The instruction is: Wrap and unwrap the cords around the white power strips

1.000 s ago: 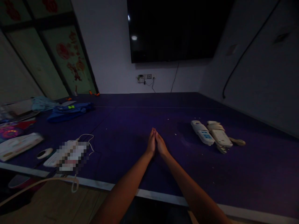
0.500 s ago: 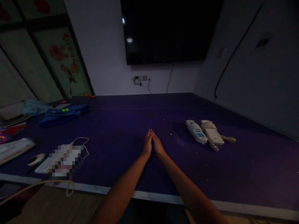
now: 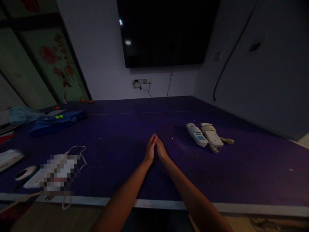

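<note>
My left hand (image 3: 150, 149) and my right hand (image 3: 161, 148) meet at the fingertips over the middle of the purple surface (image 3: 125, 129). Both have their fingers stretched out, palms facing each other, with a narrow gap between the wrists. Nothing shows between them. To their right lie two white power strips, the nearer one (image 3: 196, 134) with blue sockets and the other (image 3: 212, 134) with its cord wound round it. A plug end (image 3: 227, 140) sticks out to the right of the second strip.
At left are a partly blurred-out white object (image 3: 33, 180) with a cable, a white rounded device (image 3: 25, 173), and blue cloth (image 3: 55, 121). A white edge (image 3: 164, 203) runs along the front. A large dark television (image 3: 166, 32) hangs on the back wall above sockets (image 3: 142, 82).
My view has turned slightly to the right, so the surroundings shift left in the picture. My hands stay joined at the fingertips in nearly the same place.
</note>
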The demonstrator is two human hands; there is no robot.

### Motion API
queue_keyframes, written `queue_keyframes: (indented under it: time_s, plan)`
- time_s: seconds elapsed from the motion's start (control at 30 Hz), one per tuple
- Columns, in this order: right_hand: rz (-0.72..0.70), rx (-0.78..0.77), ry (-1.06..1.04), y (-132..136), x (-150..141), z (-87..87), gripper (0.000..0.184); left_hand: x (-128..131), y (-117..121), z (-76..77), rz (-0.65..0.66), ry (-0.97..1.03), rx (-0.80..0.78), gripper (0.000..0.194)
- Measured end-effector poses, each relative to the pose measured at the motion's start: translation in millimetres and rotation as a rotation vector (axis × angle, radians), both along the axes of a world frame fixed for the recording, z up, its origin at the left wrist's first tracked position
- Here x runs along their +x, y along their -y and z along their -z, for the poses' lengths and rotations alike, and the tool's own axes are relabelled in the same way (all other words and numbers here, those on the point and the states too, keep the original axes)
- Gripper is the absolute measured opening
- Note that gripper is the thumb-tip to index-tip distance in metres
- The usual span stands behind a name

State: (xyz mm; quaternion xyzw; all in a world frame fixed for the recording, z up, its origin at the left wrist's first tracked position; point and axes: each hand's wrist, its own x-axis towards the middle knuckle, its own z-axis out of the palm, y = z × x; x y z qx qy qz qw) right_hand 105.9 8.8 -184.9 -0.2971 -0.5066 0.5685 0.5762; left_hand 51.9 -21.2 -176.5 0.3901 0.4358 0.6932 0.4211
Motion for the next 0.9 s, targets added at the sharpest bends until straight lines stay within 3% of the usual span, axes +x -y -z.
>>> queue_keyframes:
  time_s: [0.23,0.5,0.9]
  plan:
    - [-0.095,0.023,0.008,8,-6,-0.9,0.053,-10,-5,1.5,-0.038,0.064,-0.034,0.045]
    - [-0.008,-0.012,-0.009,-5,3,1.5,0.059,-3,-5,1.9,0.010,0.076,-0.013,0.037]
    - [-0.055,-0.075,-0.062,-12,4,2.9,0.065,-12,-2,-5.8,0.034,0.234,-0.061,0.046]
